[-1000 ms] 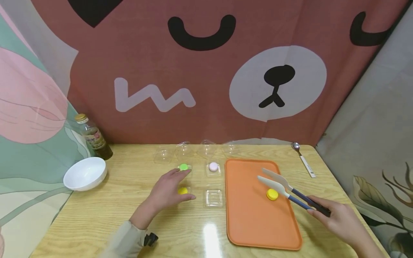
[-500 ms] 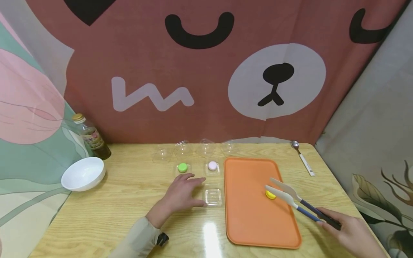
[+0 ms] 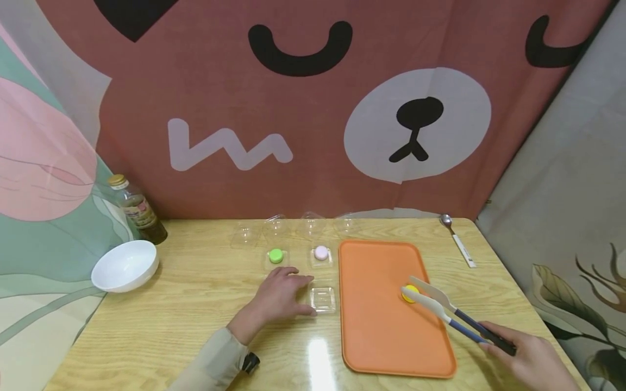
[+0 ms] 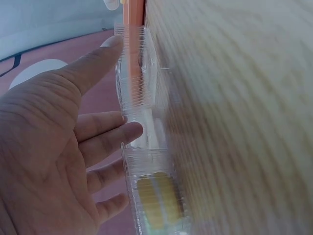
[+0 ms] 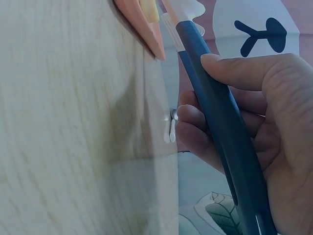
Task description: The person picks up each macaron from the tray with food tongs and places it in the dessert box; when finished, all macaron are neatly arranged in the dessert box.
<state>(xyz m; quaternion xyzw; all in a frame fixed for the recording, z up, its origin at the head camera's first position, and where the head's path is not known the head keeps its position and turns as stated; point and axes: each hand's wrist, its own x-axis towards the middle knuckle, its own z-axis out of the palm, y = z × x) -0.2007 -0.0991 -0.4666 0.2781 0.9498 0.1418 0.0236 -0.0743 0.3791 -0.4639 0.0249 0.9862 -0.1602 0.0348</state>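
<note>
My left hand [image 3: 281, 297] reaches over the table with thumb and fingers spread beside a clear plastic box [image 3: 323, 300] that has nothing in it. In the left wrist view its thumb lies at that box's ridged edge. Below the fingers there, a yellow macaron [image 4: 159, 200] sits in another clear box, hidden by the hand in the head view. My right hand [image 3: 528, 350] grips the tongs [image 3: 432, 307] by their dark blue handles. Their pale tips are apart at another yellow macaron [image 3: 407, 299] on the orange tray [image 3: 386, 336], one tip overlapping it.
A green macaron [image 3: 276, 256] and a pink macaron [image 3: 320, 252] sit in clear boxes farther back. Several clear lids [image 3: 276, 225] stand behind them. A white bowl [image 3: 124, 266] and a bottle [image 3: 142, 214] are at the left, a spoon [image 3: 459, 244] at the back right.
My left hand has moved right, from the yellow macaron's box to the box without a macaron. The tongs have moved right and down, and their tips are now at the macaron on the tray.
</note>
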